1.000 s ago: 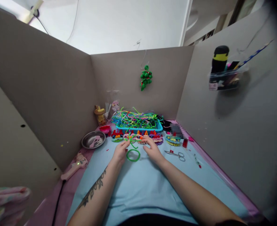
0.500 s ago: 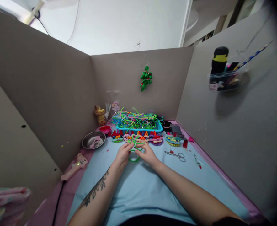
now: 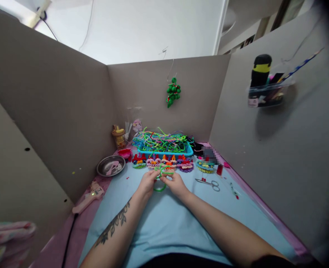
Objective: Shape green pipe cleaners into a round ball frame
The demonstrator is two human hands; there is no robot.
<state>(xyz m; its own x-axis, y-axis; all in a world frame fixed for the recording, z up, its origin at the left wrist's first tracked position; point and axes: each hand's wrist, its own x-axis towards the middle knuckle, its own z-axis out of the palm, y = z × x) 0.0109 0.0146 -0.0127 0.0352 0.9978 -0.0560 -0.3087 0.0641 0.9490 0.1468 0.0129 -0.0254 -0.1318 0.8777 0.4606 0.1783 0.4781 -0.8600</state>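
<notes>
Bright green pipe cleaners [image 3: 160,189], bent into a ring with loose ends above, are held between both hands over the blue cloth. My left hand [image 3: 148,182] is closed, its thumb and fingers pinching the left side of the green piece. My right hand [image 3: 176,183] pinches the right side, with the thumb pointing in toward the middle. The ring hangs below the fingertips, while a few green ends stick out above them. Just beyond the hands stands a row of colourful pipe-cleaner figures [image 3: 168,162]. How the strands cross between the fingers is too small to tell.
Behind the figures, a blue basket [image 3: 165,153] overflows with pipe cleaners. Scissors [image 3: 209,184] lie at the right. On the left are a metal bowl [image 3: 100,171] and a pink glue gun [image 3: 88,200] with a cord. Grey panels [image 3: 170,123] enclose the table.
The green ends above my fingers have shifted and now bend more to the right. Both hands stay in nearly the same place, keeping their pinch.
</notes>
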